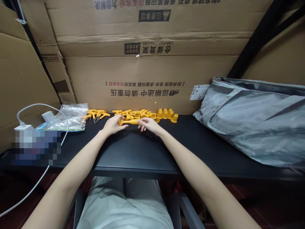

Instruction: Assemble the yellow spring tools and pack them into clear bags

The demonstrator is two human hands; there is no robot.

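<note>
In front of me, a yellow plastic corkscrew (132,121) is held level between my two hands. My left hand (113,124) grips its wide, bell-shaped end, with the thumb along the near side. On the other end, the fingertips of my right hand (150,125) pinch the handle part. Just beyond my hands lies a heap of yellow corkscrew parts (137,114), some with flared mouths. Left of it are yellow T-shaped handles (95,113) with metal spirals. To the right, several yellow bell-shaped caps (170,114) stand upright.
A cardboard wall (147,70) closes off the back of the black table (138,149). On the left are clear plastic packaging (71,114), a white charger (25,132) and its looping cable (65,135). A large grey bag (252,117) fills the right side.
</note>
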